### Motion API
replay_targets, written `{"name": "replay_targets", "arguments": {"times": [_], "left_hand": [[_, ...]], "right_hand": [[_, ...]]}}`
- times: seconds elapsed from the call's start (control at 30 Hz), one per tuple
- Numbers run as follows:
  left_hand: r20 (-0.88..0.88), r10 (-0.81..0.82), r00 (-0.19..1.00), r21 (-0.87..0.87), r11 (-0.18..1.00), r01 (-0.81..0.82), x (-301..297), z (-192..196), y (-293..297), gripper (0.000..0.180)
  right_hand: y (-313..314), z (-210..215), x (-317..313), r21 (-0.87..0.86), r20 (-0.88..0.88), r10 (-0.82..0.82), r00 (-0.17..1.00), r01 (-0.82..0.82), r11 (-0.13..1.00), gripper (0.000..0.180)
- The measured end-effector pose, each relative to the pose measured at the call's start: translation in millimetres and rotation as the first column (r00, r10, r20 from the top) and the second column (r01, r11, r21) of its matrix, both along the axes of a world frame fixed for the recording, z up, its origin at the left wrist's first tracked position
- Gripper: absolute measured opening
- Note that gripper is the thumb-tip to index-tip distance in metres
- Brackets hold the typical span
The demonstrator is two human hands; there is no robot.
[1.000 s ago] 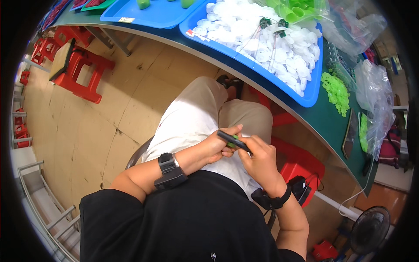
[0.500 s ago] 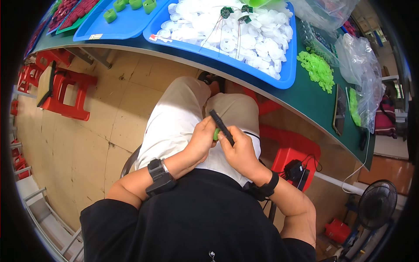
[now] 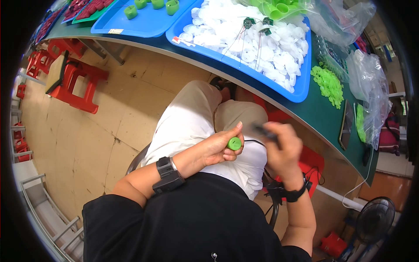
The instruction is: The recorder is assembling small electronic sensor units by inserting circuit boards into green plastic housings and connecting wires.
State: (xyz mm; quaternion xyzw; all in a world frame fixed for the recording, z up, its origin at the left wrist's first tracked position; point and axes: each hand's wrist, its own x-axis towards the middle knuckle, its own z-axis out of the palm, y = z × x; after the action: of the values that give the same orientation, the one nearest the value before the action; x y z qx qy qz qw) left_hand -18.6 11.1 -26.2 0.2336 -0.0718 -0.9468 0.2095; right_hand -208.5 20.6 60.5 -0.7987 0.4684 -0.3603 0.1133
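My left hand (image 3: 221, 147) rests over my lap and grips a small round green cap (image 3: 234, 143) between thumb and fingers. My right hand (image 3: 282, 147) is blurred, raised beside it, and holds a thin dark tool (image 3: 263, 129) pointing left. A thin dark wire (image 3: 253, 141) runs from the cap toward the right hand. Both wrists wear black bands. Ahead lies a blue tray (image 3: 301, 94) heaped with white round discs (image 3: 262, 43).
A second blue tray (image 3: 144, 24) with green cups stands at the left on the dark green table (image 3: 323, 113). Loose green pieces (image 3: 328, 83) and clear plastic bags (image 3: 371, 87) lie at the right. Red stools (image 3: 76, 81) stand on the tiled floor, and a fan (image 3: 376, 220) at lower right.
My right hand has pulled the dark tool away from the left hand, up and to the right. The green cap now shows in the left hand. The view has tilted toward the table.
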Motion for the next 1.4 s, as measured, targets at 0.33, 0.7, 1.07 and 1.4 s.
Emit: {"name": "replay_targets", "arguments": {"times": [0.33, 0.7, 1.07, 1.4], "left_hand": [[-0.017, 0.064, 0.998, -0.029, 0.997, -0.064, 5, -1, -7, 0.05], [-0.1, 0.082, 0.992, -0.175, 0.98, -0.099, 15, 12, -12, 0.036], [0.165, 0.302, 0.939, -0.671, 0.732, -0.118, 58, 80, -23, 0.042], [-0.083, 0.995, -0.052, -0.779, -0.032, 0.627, 169, 138, -154, 0.036]], "right_hand": [[-16, 32, -100, -0.139, -0.173, -0.574, 0.801, 0.557, 0.819, 0.023], [-58, 39, -69, -0.161, -0.207, -0.447, 0.87, 0.421, 0.893, 0.029], [-82, 45, -69, -0.099, -0.03, -0.428, 0.903, 0.423, 0.9, 0.025], [-92, 30, -105, -0.186, -0.259, -0.584, 0.769, 0.554, 0.812, 0.025]]}}
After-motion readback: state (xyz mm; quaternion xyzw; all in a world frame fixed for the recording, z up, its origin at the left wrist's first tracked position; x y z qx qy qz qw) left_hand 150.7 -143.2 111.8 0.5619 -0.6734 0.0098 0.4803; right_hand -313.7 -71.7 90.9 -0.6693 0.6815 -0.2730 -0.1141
